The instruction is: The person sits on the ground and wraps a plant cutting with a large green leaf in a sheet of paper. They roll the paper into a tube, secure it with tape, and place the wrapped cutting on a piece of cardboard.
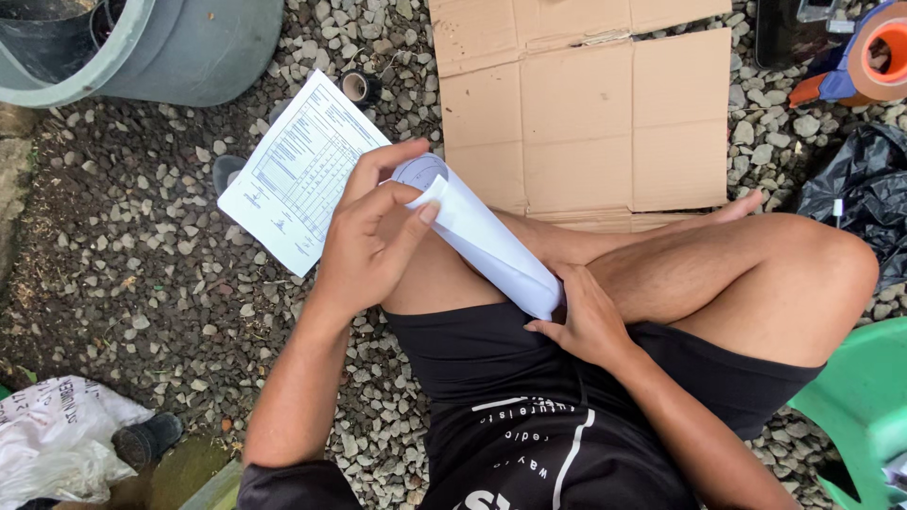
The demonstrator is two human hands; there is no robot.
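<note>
A rolled paper is clamped by the left hand at ten o'clock and the right hand at four, kept from unrolling.

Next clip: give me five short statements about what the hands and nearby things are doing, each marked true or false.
1. Both hands grip a rolled white paper. True.
2. The left hand is at the roll's upper end. True.
3. A printed sheet lies on the cardboard. False: it sits by the left hand, over the gravel.
4. The flattened cardboard lies beyond the knees. True.
5. The right hand holds the tape dispenser. False: the orange tape dispenser lies apart, top right.
</note>
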